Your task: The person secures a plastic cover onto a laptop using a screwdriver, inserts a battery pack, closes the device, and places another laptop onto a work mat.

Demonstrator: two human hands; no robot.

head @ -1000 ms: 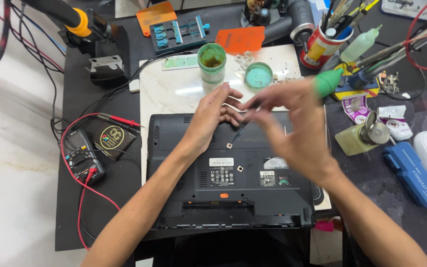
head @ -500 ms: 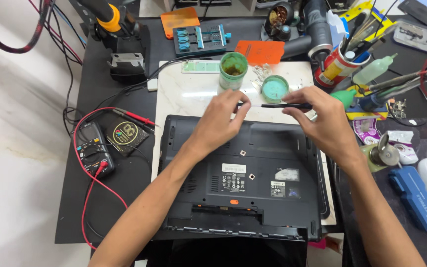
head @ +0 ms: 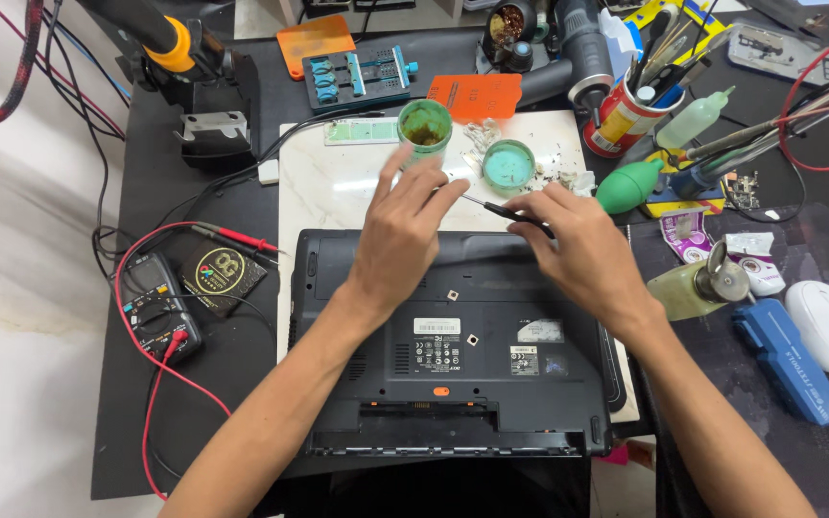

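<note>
A black laptop (head: 453, 345) lies upside down on a white mat at the middle of the dark table (head: 194, 412), its battery bay open and empty, its base cover on. The left hand (head: 400, 235) rests on its far edge, grip spread; the right hand (head: 578, 254) pinches a thin screwdriver (head: 501, 211). Tools, small green pots (head: 424, 123) and a multimeter (head: 155, 307) crowd the far and left edges.

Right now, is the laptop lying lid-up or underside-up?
Underside-up: the laptop shows stickers, vents and an empty battery slot, no keyboard or screen.
</note>
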